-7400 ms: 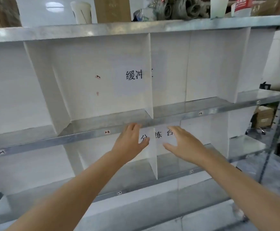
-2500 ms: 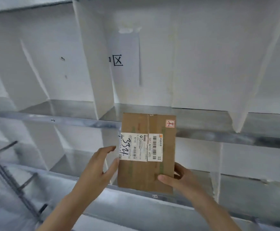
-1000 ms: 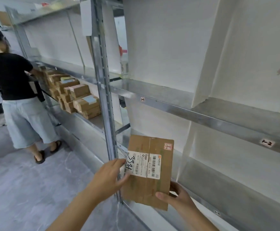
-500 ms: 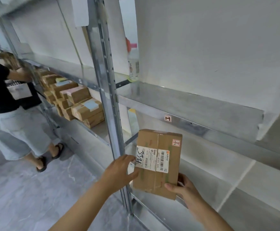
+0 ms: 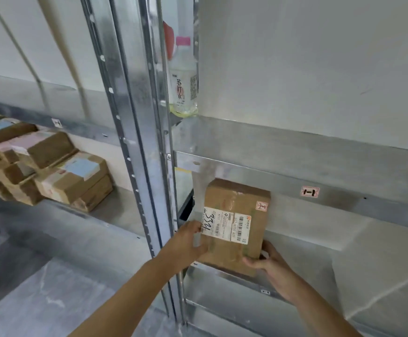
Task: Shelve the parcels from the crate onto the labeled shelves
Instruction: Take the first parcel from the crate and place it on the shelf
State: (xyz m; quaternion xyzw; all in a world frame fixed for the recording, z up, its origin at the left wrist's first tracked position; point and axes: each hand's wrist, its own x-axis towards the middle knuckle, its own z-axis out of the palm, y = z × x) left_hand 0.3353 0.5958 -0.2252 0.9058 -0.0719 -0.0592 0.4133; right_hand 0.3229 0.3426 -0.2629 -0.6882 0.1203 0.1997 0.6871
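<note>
A brown cardboard parcel (image 5: pixel 234 224) with a white barcode label, handwritten numbers and a small red-printed tag is held upright in front of the metal shelving. My left hand (image 5: pixel 190 242) grips its left edge. My right hand (image 5: pixel 268 263) holds its lower right corner from beneath. Just above and to the right, the upper shelf rail (image 5: pixel 343 188) carries a red-printed label "1-1" (image 5: pixel 310 191). The parcel sits in front of the compartment under that rail, near the steel upright post (image 5: pixel 135 132).
Several taped parcels (image 5: pixel 59 173) are stacked on the neighbouring shelf to the left. A plastic bottle (image 5: pixel 183 76) with a pink cap stands on the upper shelf behind the post. White divider panels (image 5: pixel 380 268) bound the compartment on the right. Grey floor lies at the lower left.
The view has closed in on the post and the shelf labelled 1-1. The parcel has risen slightly toward that rail, still in both hands. The other person has left the view.
</note>
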